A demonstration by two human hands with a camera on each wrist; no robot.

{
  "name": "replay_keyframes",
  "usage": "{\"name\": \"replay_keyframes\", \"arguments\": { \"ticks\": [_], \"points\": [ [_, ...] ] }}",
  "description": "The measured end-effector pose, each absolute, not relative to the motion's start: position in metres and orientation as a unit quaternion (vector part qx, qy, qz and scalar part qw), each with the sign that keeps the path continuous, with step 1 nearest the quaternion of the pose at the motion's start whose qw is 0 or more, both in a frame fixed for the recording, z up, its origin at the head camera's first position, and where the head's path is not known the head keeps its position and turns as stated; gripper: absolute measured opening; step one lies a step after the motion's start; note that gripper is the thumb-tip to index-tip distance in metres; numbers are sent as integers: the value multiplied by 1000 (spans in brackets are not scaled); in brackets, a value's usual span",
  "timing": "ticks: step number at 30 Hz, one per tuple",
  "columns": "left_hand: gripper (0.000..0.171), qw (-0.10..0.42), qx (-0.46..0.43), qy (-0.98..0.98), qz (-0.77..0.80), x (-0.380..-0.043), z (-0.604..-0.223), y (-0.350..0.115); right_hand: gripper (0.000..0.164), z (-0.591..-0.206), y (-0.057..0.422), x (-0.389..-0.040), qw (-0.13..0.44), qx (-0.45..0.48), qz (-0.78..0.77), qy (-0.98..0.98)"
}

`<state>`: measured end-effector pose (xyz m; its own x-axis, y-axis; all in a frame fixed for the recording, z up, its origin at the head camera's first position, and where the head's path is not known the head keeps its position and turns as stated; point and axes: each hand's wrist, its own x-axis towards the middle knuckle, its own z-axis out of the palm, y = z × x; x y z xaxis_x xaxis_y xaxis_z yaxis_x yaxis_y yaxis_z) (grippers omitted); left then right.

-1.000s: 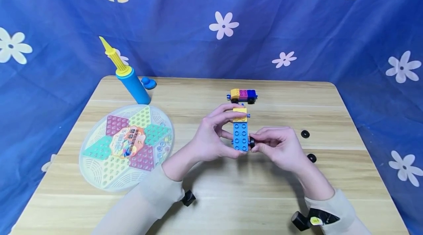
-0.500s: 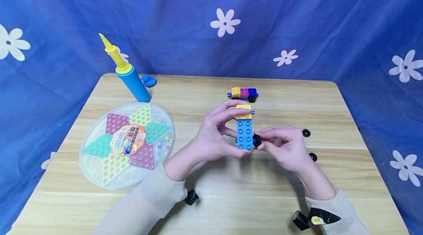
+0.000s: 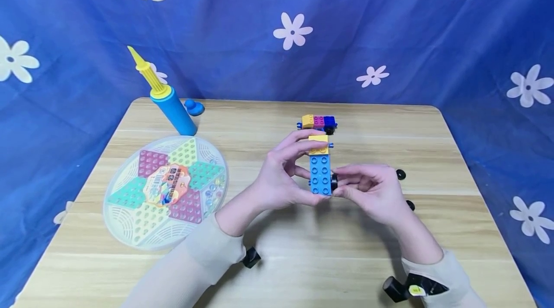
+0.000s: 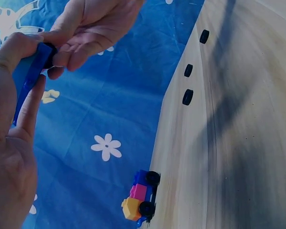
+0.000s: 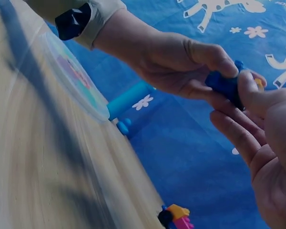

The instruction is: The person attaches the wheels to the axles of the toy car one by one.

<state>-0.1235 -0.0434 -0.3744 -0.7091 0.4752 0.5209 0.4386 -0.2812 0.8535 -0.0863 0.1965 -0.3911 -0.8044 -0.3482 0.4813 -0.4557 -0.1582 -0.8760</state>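
In the head view my left hand [image 3: 277, 180] holds a toy car body, its fingers at the yellow brick [image 3: 319, 147] and its thumb at the near end of the blue studded brick [image 3: 320, 173]. My right hand [image 3: 374, 192] pinches a black wheel [image 3: 334, 182] against the right side of the blue brick, near its lower end. A small blue peg sticks out beside the yellow brick. Both hands are raised above the table. The right wrist view shows the blue brick [image 5: 224, 85] between both hands, mostly covered by fingers.
A finished-looking brick car [image 3: 319, 122] stands behind the hands. Loose black wheels [image 4: 187, 97] lie on the table to the right. At left are a round Chinese checkers board [image 3: 125, 224], a blue and yellow hand pump [image 3: 175, 113] and a small blue piece [image 3: 194, 107].
The black wheel, tilted with a bit of blue axle showing half a second ago, now sits upright close against the brick. The car body has shifted slightly right since a second ago.
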Motion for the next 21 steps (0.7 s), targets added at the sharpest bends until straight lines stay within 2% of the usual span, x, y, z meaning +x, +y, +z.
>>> {"name": "replay_keyframes", "arguments": {
  "ticks": [6, 13, 21],
  "points": [
    [93, 17, 387, 586, 712, -123, -376, -43, 34, -397, 203, -92, -28, 313, 680, -663],
    [93, 41, 401, 580, 708, -126, -380, -44, 18, -400, 201, -96, -135, 329, 679, -643],
    [104, 54, 424, 594, 682, -130, -382, -47, 9, -401, 199, -94, -124, 334, 675, -647]
  ]
}}
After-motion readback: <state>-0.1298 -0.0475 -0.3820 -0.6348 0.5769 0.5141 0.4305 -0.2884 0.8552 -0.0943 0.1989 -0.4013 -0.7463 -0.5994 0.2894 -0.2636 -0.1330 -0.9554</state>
